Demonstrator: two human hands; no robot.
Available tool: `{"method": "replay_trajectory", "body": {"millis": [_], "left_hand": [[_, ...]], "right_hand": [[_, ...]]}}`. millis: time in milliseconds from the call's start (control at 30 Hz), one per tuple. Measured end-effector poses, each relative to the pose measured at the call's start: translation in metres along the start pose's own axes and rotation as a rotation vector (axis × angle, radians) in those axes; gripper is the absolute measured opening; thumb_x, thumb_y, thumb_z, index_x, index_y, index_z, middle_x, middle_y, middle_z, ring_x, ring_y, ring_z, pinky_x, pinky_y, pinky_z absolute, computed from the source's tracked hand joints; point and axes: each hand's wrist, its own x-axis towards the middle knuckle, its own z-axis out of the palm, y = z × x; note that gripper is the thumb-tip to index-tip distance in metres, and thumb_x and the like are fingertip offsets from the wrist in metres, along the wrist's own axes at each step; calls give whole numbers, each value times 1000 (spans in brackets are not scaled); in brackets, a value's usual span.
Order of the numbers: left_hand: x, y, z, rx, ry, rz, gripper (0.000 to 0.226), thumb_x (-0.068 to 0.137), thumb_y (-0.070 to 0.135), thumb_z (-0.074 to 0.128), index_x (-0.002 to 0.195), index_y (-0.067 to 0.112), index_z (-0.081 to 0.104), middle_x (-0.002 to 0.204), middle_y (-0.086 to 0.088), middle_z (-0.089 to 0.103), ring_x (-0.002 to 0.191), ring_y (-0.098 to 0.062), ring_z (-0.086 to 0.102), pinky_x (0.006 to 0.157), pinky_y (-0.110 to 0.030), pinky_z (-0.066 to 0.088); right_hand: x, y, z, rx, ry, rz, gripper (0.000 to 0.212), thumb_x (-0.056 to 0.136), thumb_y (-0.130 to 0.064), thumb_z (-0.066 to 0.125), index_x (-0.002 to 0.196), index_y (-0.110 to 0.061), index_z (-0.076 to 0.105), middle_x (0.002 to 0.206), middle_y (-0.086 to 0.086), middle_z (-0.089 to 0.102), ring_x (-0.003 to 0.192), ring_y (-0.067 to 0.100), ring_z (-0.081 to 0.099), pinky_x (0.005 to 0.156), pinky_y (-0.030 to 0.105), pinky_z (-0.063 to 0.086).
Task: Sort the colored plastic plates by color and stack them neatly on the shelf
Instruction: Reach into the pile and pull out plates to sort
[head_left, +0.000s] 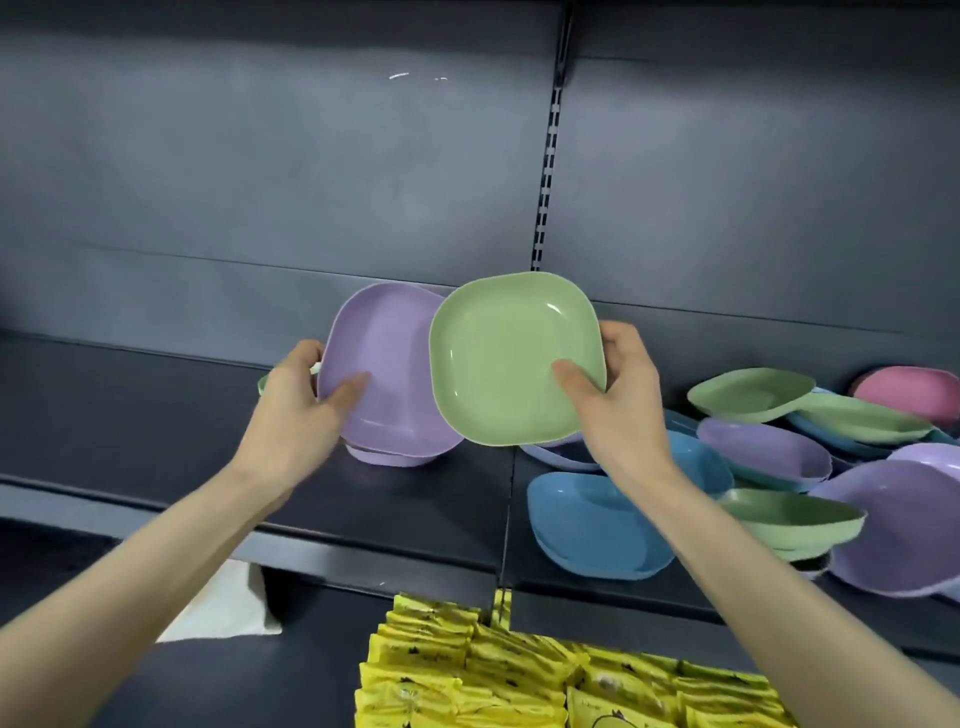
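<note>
My left hand (296, 400) grips a purple plate (387, 364) by its left rim, thumb inside the dish, tilted above a small purple stack (389, 457) on the dark shelf (156, 415). My right hand (618, 395) grips a green plate (509, 358) at its right edge, held up facing me and overlapping the purple one. A green rim (263, 383) peeks out behind my left hand. On the right lies a mixed heap: a blue plate (592, 525), purple plates (904, 525), green plates (748, 392) and a pink plate (909, 389).
The shelf's back panel has a slotted upright (545, 171) in the middle. On the lower shelf, yellow packets (493, 670) fill the front centre, and a white sheet (228, 608) lies to their left.
</note>
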Motion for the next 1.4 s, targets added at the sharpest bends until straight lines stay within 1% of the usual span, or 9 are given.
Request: {"method": "replay_trajectory", "body": {"millis": [100, 167, 333, 500, 600, 833, 1000, 1167, 1400], "left_hand": [[8, -10, -32, -4, 48, 10, 10, 90, 9, 58, 93, 6, 50, 73, -2, 56, 51, -3, 56, 41, -16, 45], [17, -24, -56, 14, 75, 19, 11, 90, 10, 58, 95, 4, 50, 73, -3, 54, 56, -10, 55, 38, -11, 40], [43, -72, -114, 74, 75, 12, 14, 90, 12, 58, 96, 2, 51, 78, -9, 55, 67, -21, 53, 41, -15, 45], [74, -106, -136, 30, -35, -69, 9, 91, 12, 58, 93, 6, 51, 91, -19, 58, 76, -28, 57, 51, -27, 50], [90, -115, -129, -29, -123, -124, 8, 91, 10, 58, 92, 7, 50, 90, -17, 58, 76, -26, 58, 49, -25, 53], [116, -131, -80, -180, -291, -238, 6, 86, 1, 59, 85, 4, 54, 84, -12, 59, 75, -26, 56, 73, -49, 55], [129, -144, -39, -41, -344, -210, 22, 81, 11, 67, 67, 13, 51, 67, -2, 53, 62, -18, 45, 60, -29, 37], [136, -153, -11, 65, -449, -246, 15, 76, 13, 71, 85, 4, 62, 80, -8, 64, 68, -22, 55, 66, -34, 47], [131, -154, 3, 294, -578, -185, 29, 72, 13, 73, 92, 5, 54, 74, -7, 62, 50, -17, 54, 53, -28, 45]], "right_hand": [[0, -7, 35, -14, -5, -8, 29, 85, -3, 61, 104, -20, 48, 95, -11, 59, 86, 0, 56, 68, 5, 42], [2, -10, 61, -11, 7, -16, 29, 85, -2, 61, 105, -19, 47, 94, -11, 58, 86, 1, 56, 68, 5, 42], [2, -5, 136, 6, 26, 45, 31, 85, -3, 61, 103, -23, 47, 96, -16, 58, 89, -1, 56, 74, 11, 44], [1, 4, 185, -45, 72, 78, 33, 85, -3, 62, 104, -25, 46, 93, -23, 55, 85, -13, 54, 69, 2, 41], [6, 7, 189, -100, 96, 100, 34, 86, -4, 61, 106, -25, 45, 96, -24, 54, 89, -11, 54, 73, 7, 42], [16, 21, 167, -190, 195, 130, 33, 86, -3, 60, 108, -21, 43, 96, -18, 55, 88, 1, 55, 74, 16, 43], [24, 38, 148, -210, 212, 142, 34, 85, -1, 60, 107, -20, 43, 97, -15, 56, 89, 3, 56, 72, 17, 45], [29, 58, 135, -248, 182, 158, 32, 86, -1, 59, 107, -19, 43, 97, -15, 55, 89, -1, 55, 75, 15, 45], [35, 81, 132, -235, 137, 191, 33, 86, 0, 60, 109, -17, 44, 98, -16, 55, 89, -2, 55, 75, 14, 44]]}}
